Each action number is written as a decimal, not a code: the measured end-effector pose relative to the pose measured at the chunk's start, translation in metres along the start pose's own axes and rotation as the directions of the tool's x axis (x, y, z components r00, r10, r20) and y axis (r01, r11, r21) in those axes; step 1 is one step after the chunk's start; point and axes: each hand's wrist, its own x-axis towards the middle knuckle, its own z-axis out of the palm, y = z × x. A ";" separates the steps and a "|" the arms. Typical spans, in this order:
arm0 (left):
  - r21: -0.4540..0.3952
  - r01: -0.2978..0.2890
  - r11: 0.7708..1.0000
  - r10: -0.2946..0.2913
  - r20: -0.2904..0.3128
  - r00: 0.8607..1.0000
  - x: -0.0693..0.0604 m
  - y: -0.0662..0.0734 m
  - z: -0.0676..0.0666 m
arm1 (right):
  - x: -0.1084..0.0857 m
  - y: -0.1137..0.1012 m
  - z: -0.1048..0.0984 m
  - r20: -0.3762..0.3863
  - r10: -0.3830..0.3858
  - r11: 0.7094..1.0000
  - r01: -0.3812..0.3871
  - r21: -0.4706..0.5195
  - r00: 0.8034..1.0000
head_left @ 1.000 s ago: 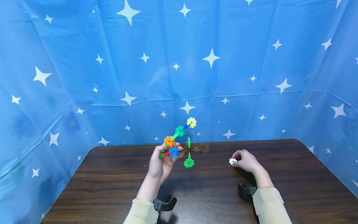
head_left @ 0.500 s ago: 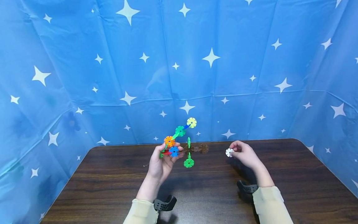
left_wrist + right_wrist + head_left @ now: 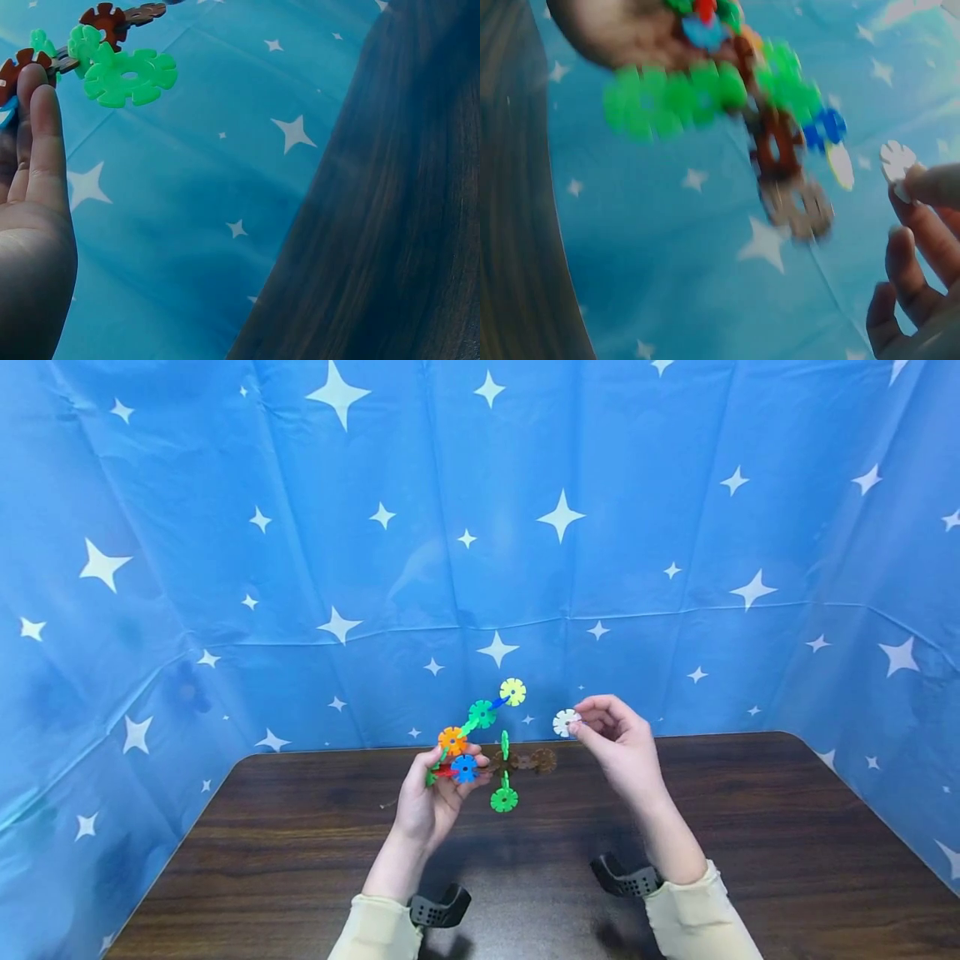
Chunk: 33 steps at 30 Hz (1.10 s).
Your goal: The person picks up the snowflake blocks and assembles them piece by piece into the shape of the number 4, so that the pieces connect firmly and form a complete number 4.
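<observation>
In the head view my left hand (image 3: 429,806) holds up a built piece of interlocking snowflake discs. An orange disc (image 3: 452,741) and a blue disc (image 3: 464,768) sit near its fingers. One branch climbs through a teal-green disc (image 3: 482,714) to a yellow disc (image 3: 513,692). Brown discs (image 3: 801,206) form another arm, with green discs (image 3: 130,77) on either side of it. Right of the built piece and apart from it, my right hand (image 3: 624,752) pinches a single white snowflake disc (image 3: 565,723) between thumb and finger. Some discs are hidden behind the left fingers.
Both hands are above a dark wood table (image 3: 517,877). Behind it and at the sides hangs a blue curtain (image 3: 480,568) with white stars. A black wrist mount (image 3: 441,908) sits on the left wrist, another mount (image 3: 626,877) on the right.
My right hand has lifted the white disc off the low spot over the table and carried it up and left, closer to the built piece. The left hand stays nearly still.
</observation>
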 end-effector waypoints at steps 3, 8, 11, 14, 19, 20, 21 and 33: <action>0.001 0.006 1.000 -0.006 -0.005 1.000 0.000 -0.001 0.000 | -0.002 0.001 0.014 0.000 -0.016 0.999 0.016 0.041 1.000; -0.008 0.008 1.000 -0.008 -0.001 1.000 -0.001 -0.001 -0.002 | 0.001 -0.002 0.033 0.001 0.018 0.997 -0.018 0.081 1.000; -0.010 0.002 1.000 -0.002 0.009 1.000 -0.001 0.000 -0.002 | 0.006 -0.006 0.040 0.031 0.032 0.997 -0.034 0.063 0.999; -0.006 -0.003 1.000 0.003 0.015 1.000 -0.001 0.001 0.000 | 0.009 -0.011 0.044 0.060 0.026 0.999 -0.028 0.035 0.998; -0.007 0.010 1.000 -0.010 0.014 1.000 0.000 0.001 0.003 | 0.010 -0.012 0.047 0.066 0.034 0.999 -0.035 0.010 0.997; -0.009 0.017 1.000 -0.017 0.011 1.000 0.000 0.001 0.003 | 0.009 -0.011 0.048 0.063 0.038 0.999 -0.038 0.006 0.997; -0.011 0.023 1.000 -0.023 0.008 1.000 0.000 0.000 0.004 | 0.009 -0.010 0.048 0.060 0.039 0.999 -0.039 -0.001 0.997; 0.001 0.038 0.999 -0.038 0.009 0.999 0.000 -0.001 0.004 | 0.003 -0.001 0.052 0.011 0.056 0.998 -0.056 0.022 0.998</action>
